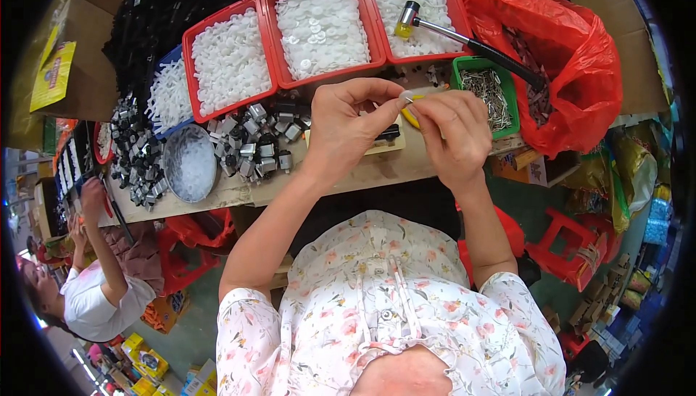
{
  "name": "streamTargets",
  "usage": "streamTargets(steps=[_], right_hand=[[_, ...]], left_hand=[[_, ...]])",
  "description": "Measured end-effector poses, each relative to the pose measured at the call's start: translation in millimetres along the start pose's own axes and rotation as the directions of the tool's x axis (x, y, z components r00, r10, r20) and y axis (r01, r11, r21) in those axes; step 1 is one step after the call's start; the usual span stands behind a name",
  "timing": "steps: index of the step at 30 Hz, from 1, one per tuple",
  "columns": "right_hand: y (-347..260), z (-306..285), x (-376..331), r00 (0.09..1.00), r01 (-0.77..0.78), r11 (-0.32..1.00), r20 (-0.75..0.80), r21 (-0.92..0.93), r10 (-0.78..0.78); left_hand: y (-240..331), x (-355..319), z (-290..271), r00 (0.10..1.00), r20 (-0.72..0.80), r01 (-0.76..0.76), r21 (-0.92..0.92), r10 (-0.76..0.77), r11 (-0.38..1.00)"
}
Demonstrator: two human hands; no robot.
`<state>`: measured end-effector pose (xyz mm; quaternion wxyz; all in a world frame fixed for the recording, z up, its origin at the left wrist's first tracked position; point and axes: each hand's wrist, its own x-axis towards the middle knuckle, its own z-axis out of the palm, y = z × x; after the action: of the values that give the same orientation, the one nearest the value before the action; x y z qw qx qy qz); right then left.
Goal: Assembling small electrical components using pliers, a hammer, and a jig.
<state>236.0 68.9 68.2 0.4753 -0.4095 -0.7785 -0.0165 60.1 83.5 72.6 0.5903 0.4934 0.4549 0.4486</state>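
Over the front of the table my left hand (346, 126) and my right hand (457, 129) meet fingertip to fingertip, both pinched closed. A small white plastic disc (406, 94) shows between the left thumb and forefinger. At the right fingertips a thin metal pin (411, 99) touches or nearly touches the disc; its far end is hidden. Just under the hands lies a pale block (388, 148) with a black part on it, partly covered by my left hand. A yellow tool handle (410, 118) shows between the hands.
Red trays (322, 30) of white plastic pieces line the back. A hammer (471, 42) lies across the right tray. Beside it are a green tray (516, 117) of metal pins and a red bag (587, 55). Metal-and-black parts (254, 146) and a round bowl (190, 164) stand left. Another person (109, 287) works far left.
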Motion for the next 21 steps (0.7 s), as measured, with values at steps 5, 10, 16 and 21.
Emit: streamTargets(steps=[5, 10, 16, 21], right_hand=[[-6, 9, -3, 0.996, 0.093, 0.991, 0.002, -0.091, -0.093], [-8, 15, -7, 0.996, -0.083, 0.983, 0.036, 0.164, 0.078], [-10, 12, -16, 0.763, -0.615, 0.56, 0.239, 0.556, 0.6], [-6, 12, -16, 0.857, -0.502, 0.629, 0.244, 0.593, 0.453]], left_hand=[[-12, -9, 2, 0.964, -0.105, -0.222, 0.193, 0.245, 0.956], [-21, -21, -1, 0.953, -0.15, -0.252, 0.087, 0.262, 0.964], [-22, -31, 1, 0.975, -0.162, -0.181, -0.196, 0.151, 0.964], [-26, -33, 3, 0.979, -0.112, -0.194, -0.234, 0.172, 0.953]])
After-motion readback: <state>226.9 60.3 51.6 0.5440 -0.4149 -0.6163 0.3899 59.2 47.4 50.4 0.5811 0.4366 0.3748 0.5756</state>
